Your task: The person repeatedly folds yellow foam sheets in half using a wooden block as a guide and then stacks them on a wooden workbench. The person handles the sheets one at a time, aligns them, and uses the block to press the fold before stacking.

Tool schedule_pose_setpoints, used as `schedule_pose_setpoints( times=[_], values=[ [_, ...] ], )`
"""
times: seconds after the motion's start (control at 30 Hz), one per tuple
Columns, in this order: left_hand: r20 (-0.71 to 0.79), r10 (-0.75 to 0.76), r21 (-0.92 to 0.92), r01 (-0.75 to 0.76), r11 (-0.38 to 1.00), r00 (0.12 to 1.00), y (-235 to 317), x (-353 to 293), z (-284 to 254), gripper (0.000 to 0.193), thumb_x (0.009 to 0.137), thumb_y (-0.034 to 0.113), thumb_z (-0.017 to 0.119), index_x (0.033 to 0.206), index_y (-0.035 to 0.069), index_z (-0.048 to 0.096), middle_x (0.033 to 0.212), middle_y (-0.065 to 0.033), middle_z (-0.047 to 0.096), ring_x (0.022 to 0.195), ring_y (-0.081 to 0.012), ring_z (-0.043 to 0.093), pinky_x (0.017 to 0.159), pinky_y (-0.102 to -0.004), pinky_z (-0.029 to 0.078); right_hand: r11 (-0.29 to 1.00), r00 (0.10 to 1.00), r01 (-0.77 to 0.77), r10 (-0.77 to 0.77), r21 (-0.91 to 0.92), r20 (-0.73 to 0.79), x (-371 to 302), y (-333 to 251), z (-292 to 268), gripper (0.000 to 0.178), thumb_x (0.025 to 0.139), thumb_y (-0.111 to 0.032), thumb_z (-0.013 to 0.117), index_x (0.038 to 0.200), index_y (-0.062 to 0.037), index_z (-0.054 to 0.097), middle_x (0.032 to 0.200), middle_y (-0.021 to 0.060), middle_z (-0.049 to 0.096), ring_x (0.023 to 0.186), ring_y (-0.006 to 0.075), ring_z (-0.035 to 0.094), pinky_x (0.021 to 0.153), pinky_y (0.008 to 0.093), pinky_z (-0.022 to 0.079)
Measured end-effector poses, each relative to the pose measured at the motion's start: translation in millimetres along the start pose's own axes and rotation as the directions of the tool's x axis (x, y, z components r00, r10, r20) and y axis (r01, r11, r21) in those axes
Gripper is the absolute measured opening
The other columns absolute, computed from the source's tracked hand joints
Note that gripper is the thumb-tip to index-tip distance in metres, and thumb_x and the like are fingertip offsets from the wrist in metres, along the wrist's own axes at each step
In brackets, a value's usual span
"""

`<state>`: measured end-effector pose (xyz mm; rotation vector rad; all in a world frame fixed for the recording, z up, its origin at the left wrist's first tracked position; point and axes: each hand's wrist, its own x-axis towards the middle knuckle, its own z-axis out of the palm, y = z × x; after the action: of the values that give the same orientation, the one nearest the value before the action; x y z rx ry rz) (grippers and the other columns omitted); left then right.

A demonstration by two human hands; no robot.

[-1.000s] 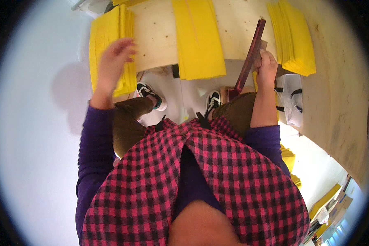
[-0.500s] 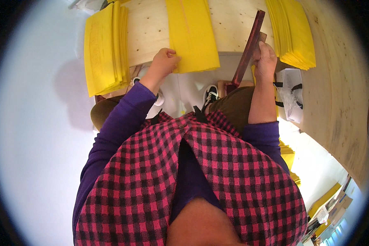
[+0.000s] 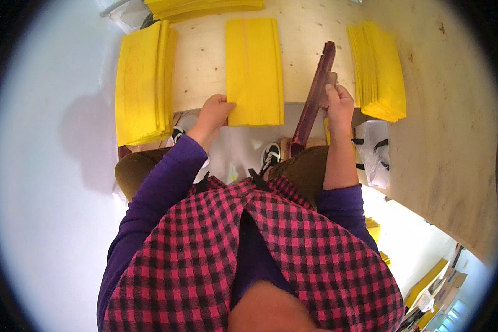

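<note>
We see the left hand [image 3: 216,110], out over the left yellow stack [image 3: 141,83] a second ago, now at the lower left edge of the middle yellow sheets [image 3: 254,72], which lie flat on the bench [image 3: 196,72] and reach its near edge. So, we judge, the handling centres on that middle pile. Its grip is nearly closed there (whether it pinches anything, we cannot tell). The right hand [image 3: 340,108] keeps its grip closed around the wooden block of a slanting dark red bar [image 3: 312,97], just beside the right yellow stack [image 3: 379,72].
</note>
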<state>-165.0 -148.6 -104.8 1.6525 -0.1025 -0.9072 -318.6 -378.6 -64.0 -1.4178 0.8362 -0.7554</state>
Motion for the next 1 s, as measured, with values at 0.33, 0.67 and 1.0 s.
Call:
schedule_pose_setpoints(
  times=[0.33, 0.67, 1.0],
  values=[
    [0.038, 0.013, -0.145, -0.008, 0.989, 0.999, -26.0, 12.5, -5.9, 0.013, 0.083, 0.007, 0.054, 0.095, 0.002, 0.051, 0.084, -0.0070, 0.059, 0.069, -0.0154, 0.059, 0.058, -0.0296, 0.050, 0.482, 0.896, 0.438, -0.165, -0.759, 0.413, 29.9, -54.4, 114.5, 0.041, 0.071, -0.040, 0.053, 0.077, -0.0012, 0.062, 0.074, 0.0178, 0.063, 0.071, 0.0333, 0.061, 0.064, 0.0411, 0.048],
    [0.087, 0.098, -0.111, -0.088, 0.990, 0.991, -31.5, 14.3, -11.2, 0.016, 0.083, 0.006, 0.053, 0.097, 0.000, 0.052, 0.082, -0.0062, 0.060, 0.065, -0.0151, 0.058, 0.054, -0.0282, 0.048, 0.240, 0.896, 0.429, 0.008, -0.871, 0.444, 52.7, -28.2, 183.5, 0.037, 0.073, -0.036, 0.055, 0.087, -0.0044, 0.066, 0.087, 0.0162, 0.065, 0.084, 0.0305, 0.063, 0.071, 0.0392, 0.050],
    [0.101, 0.094, -0.124, -0.081, 0.989, 0.990, -31.0, 15.6, -9.6, 0.020, 0.083, 0.007, 0.054, 0.102, 0.001, 0.050, 0.081, -0.0063, 0.060, 0.066, -0.0140, 0.059, 0.053, -0.0282, 0.049, 0.181, 0.922, 0.379, 0.016, -0.908, 0.388, 48.9, -0.3, 193.4, 0.037, 0.074, -0.037, 0.055, 0.086, -0.0036, 0.066, 0.085, 0.0176, 0.065, 0.082, 0.0312, 0.063, 0.072, 0.0401, 0.050]
  ],
)
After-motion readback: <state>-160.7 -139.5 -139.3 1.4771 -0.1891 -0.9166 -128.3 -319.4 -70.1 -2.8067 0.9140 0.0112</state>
